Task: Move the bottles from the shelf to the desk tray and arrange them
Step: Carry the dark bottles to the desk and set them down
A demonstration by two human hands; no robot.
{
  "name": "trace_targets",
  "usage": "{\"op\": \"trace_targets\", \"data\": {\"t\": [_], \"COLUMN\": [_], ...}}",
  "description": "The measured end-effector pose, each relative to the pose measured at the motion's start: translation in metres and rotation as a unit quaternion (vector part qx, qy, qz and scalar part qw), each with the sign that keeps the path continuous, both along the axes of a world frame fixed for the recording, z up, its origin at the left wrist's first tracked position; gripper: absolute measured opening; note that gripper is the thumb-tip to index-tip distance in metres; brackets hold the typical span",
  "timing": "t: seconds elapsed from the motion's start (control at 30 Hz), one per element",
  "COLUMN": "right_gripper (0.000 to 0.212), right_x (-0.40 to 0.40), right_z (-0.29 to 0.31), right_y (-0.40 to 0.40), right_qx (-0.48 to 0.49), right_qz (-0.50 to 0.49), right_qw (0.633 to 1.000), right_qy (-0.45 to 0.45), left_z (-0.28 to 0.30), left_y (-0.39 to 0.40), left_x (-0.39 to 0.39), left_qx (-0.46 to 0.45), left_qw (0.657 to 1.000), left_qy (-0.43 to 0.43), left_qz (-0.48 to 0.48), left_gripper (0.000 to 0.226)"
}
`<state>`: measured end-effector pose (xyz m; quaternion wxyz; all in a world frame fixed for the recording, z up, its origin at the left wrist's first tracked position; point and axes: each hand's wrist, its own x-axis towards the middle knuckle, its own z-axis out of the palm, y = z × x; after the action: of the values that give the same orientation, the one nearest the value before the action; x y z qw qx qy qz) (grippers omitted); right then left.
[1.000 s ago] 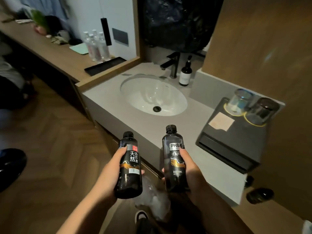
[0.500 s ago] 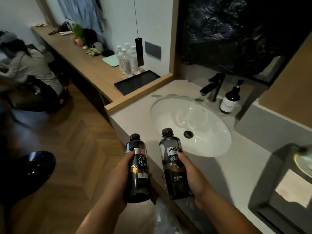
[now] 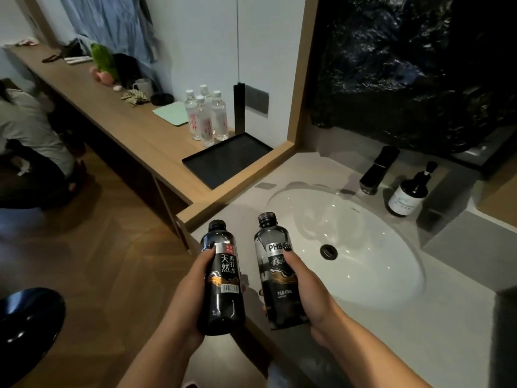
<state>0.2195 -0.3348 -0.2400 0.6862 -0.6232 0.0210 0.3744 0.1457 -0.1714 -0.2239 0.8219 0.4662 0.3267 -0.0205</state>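
Dark glossy bottles (image 3: 222, 278), one upright in each hand's grip.

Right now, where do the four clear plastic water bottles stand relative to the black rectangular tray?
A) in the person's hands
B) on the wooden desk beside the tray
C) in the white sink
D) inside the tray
B: the four clear plastic water bottles stand on the wooden desk just behind the black rectangular tray, which holds nothing.

Left-hand dark bottle (image 3: 222, 278): white characters "天然", smaller "苏打水", barcode beneath. Right-hand dark bottle (image 3: 277, 271): "PH8", small "420mL" lower down. Clear water bottles (image 3: 206, 119) on desk: red characters, unreadable. Pump bottle (image 3: 409, 193) label: print illegible.
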Motion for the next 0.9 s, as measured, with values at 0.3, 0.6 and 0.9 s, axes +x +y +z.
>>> {"op": "trace_targets", "data": {"t": [0.3,0.6,0.9], "right_gripper": [0.045,0.047,0.052], "right_x": [0.029,0.072,0.145], "right_z": [0.009,0.014,0.010], "right_y": [0.149,0.261,0.331], "right_qx": [0.020,0.044,0.052], "right_qz": [-0.057,-0.075,-0.089], "right_qw": [0.998,0.996,0.995], "right_qy": [0.010,0.019,0.009], "left_z": [0.015,0.019,0.013], "left_y": [0.144,0.253,0.332], "left_x": [0.052,0.094,0.159], "left_qx": [-0.007,-0.013,-0.014], "left_qw": [0.999,1.000,0.999], "left_qy": [-0.009,-0.004,0.007], "left_qz": [-0.040,-0.028,-0.043], "left_gripper": [0.047,0.045,0.049]}}
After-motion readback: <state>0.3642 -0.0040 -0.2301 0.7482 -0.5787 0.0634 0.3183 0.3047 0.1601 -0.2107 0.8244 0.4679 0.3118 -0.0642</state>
